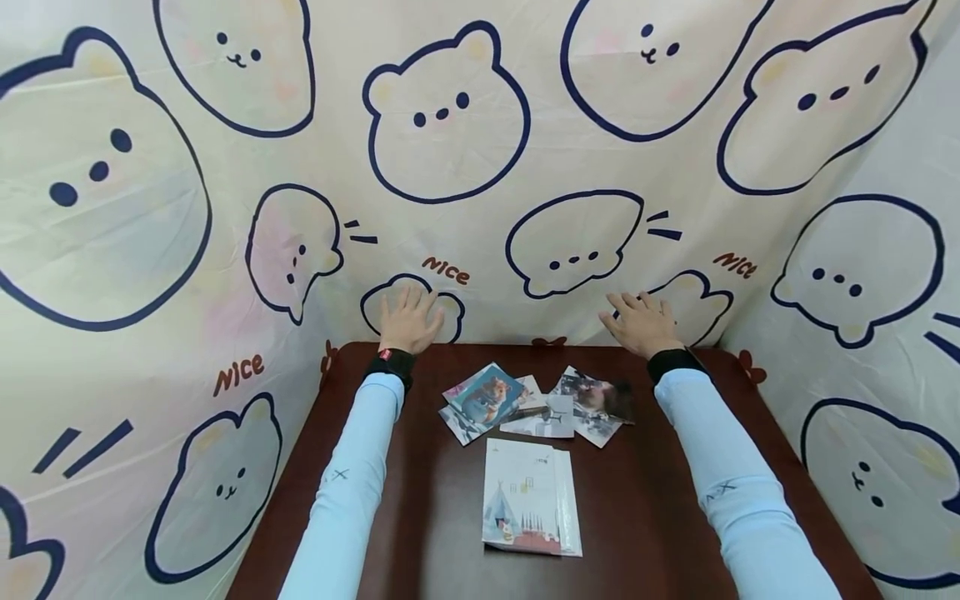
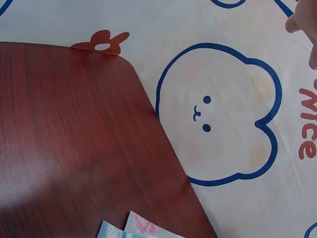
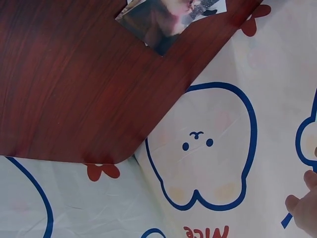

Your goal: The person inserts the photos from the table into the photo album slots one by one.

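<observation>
My left hand (image 1: 408, 321) is held out past the far edge of the table, its fingers spread and nothing in them. At the same distance to the right, my right hand (image 1: 642, 325) is also spread and holds nothing. Between and below the hands lie loose picture cards: a blue one (image 1: 489, 397) tops the left pile, pale ones (image 1: 551, 417) lie in the middle, and a dark photo (image 1: 596, 393) is at the right. Nearer me lies a white booklet (image 1: 522, 496) with a tent drawing. Only some fingers show at the edge of each wrist view.
The dark brown wooden table (image 1: 420, 517) has rounded far corners. A pale cloth (image 1: 465, 233) printed with blue-outlined bear faces hangs behind it and at both sides. Card corners (image 2: 143, 225) show low in the left wrist view, and photos (image 3: 163, 22) at the top of the right.
</observation>
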